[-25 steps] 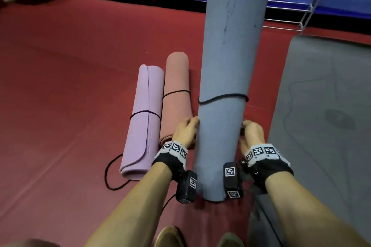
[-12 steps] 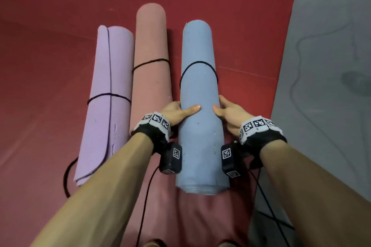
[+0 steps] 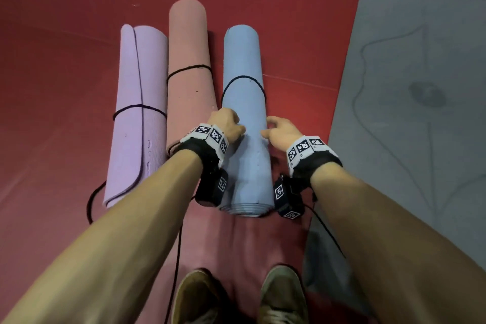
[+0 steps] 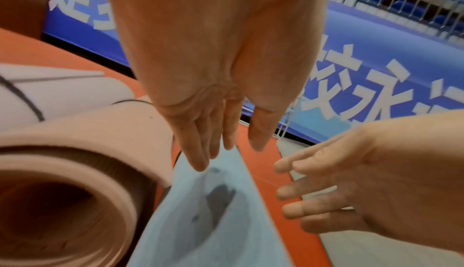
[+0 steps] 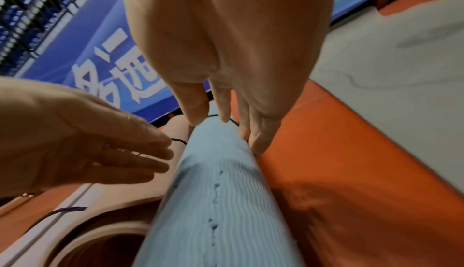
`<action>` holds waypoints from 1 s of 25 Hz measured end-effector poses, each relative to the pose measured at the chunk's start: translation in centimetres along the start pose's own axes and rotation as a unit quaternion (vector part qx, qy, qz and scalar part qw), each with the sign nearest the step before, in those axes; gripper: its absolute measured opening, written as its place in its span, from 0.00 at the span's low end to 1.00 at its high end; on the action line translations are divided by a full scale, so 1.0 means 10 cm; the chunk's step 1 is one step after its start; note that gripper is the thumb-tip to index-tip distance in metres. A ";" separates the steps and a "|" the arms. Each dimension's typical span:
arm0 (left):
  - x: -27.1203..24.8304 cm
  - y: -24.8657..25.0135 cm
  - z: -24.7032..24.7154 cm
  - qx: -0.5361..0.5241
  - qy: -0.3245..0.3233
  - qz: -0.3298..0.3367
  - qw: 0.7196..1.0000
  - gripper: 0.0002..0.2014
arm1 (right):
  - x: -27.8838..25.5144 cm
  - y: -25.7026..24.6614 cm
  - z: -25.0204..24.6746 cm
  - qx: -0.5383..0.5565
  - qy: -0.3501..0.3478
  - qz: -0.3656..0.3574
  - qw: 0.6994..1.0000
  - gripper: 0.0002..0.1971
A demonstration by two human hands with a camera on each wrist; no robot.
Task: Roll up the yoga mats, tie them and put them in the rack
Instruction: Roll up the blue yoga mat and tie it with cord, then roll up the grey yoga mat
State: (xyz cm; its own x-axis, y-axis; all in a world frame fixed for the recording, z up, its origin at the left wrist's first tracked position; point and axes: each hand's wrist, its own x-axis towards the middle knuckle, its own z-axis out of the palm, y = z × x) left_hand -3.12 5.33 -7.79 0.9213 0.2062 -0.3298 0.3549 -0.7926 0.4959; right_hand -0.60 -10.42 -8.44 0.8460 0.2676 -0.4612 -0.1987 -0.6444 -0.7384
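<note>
Rolled light-blue foam yoga mat (image 3: 246, 123), tied with a thin black cord (image 3: 243, 79), lies on the red floor (image 3: 65, 60) between both hands, left hand (image 3: 226, 123) at its left flank with straight relaxed fingers, gripping nothing. Right hand (image 3: 279, 131) at its right flank, fingers loose and spread, also holding nothing, fingertips touching or just off the roll, probably steadying it. Left of the left hand lie the tied pink foam roll (image 3: 190, 81) and lilac foam roll (image 3: 136, 118); flat grey mat (image 3: 420, 113) right of the right hand looks unrolled, so rolling remains.
</note>
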 end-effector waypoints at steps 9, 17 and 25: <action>-1.26 1.23 -0.38 -0.118 -0.024 0.159 0.980 0.06 | -1.63 -0.28 -0.90 -0.154 0.134 -0.016 0.979 0.17; -1.84 1.82 -0.13 -0.056 -0.064 0.229 0.970 0.08 | -2.47 -0.07 -1.35 -0.179 0.174 0.003 0.968 0.20; -1.81 2.04 1.23 0.083 -0.213 0.190 0.955 0.10 | -2.55 1.34 -1.67 -0.110 0.178 0.122 0.970 0.17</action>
State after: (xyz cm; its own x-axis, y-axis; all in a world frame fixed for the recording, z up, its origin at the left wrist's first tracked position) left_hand -14.49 -21.63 -1.64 0.8174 -0.3394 -0.4655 -0.0551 -0.8504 0.5233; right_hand -16.59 -37.82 1.66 0.9120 -0.1518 -0.3810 -0.3377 -0.8050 -0.4877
